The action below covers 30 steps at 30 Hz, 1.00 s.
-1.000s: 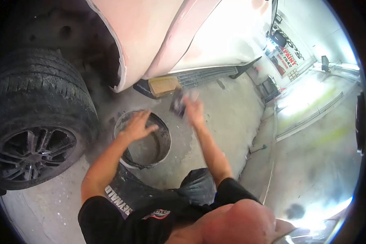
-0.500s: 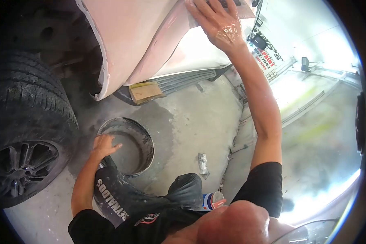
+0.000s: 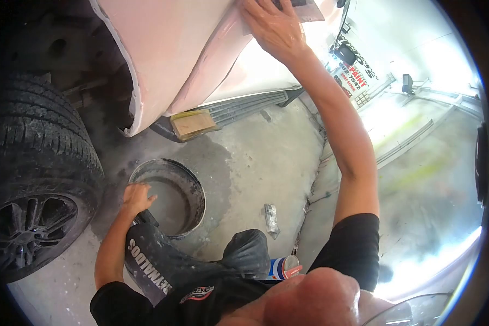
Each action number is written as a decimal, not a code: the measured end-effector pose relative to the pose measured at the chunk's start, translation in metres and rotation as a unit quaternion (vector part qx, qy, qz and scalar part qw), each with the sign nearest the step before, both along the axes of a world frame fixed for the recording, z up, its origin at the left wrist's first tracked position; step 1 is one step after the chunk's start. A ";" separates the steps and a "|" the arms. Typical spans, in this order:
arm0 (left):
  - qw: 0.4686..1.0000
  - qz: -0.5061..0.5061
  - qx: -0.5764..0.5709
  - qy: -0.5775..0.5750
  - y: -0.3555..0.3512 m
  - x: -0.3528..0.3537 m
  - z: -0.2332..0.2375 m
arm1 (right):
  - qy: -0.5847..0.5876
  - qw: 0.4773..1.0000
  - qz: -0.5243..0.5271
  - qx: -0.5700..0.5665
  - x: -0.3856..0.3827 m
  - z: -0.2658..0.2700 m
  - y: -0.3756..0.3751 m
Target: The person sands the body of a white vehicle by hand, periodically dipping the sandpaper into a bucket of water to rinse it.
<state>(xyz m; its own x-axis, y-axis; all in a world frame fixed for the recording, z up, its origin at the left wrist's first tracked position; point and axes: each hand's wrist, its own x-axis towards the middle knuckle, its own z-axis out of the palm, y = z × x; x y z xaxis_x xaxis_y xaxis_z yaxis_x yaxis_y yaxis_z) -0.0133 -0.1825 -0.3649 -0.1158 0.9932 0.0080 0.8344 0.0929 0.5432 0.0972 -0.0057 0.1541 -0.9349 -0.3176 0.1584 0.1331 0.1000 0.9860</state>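
Observation:
My right hand (image 3: pixel 274 28) is up at the top of the view, pressed against the pinkish-white car body panel (image 3: pixel 174 49). Under its fingers lies a sheet of sandpaper (image 3: pixel 311 12), with something dark on top at the frame's edge. Wet streaks shine on the back of this hand. My left hand (image 3: pixel 138 198) hangs low by the left rim of a round bucket (image 3: pixel 200 187) holding greyish water. Its thumb stands apart from loosely bent fingers, and nothing shows in its grasp.
A large tire (image 3: pixel 49 130) with a dark wheel stands at left. Below the panel runs a ribbed side step (image 3: pixel 250 108) with a tan block (image 3: pixel 193 124) on it. A crumpled silvery piece (image 3: pixel 271 219) lies on the concrete. Beside my leg is a blue-white can (image 3: pixel 280 268).
My right hand and the sandpaper have shifted left and slightly up across the panel. My left hand has moved a little left and down beside the bucket.

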 end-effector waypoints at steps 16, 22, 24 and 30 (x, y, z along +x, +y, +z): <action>0.963 -0.224 -0.040 -0.146 0.091 0.169 0.057 | -0.039 0.997 0.020 0.065 -0.003 -0.006 0.004; 0.961 -0.246 -0.099 -0.074 0.082 0.151 0.066 | -0.105 0.994 -0.008 -0.023 0.002 -0.003 0.001; 0.970 -0.225 -0.063 -0.073 0.083 0.153 0.072 | -0.112 0.993 0.016 -0.032 0.004 0.000 0.005; 0.970 -0.215 0.036 -0.110 0.080 0.158 0.054 | 0.007 0.999 0.004 -0.049 -0.013 0.050 0.016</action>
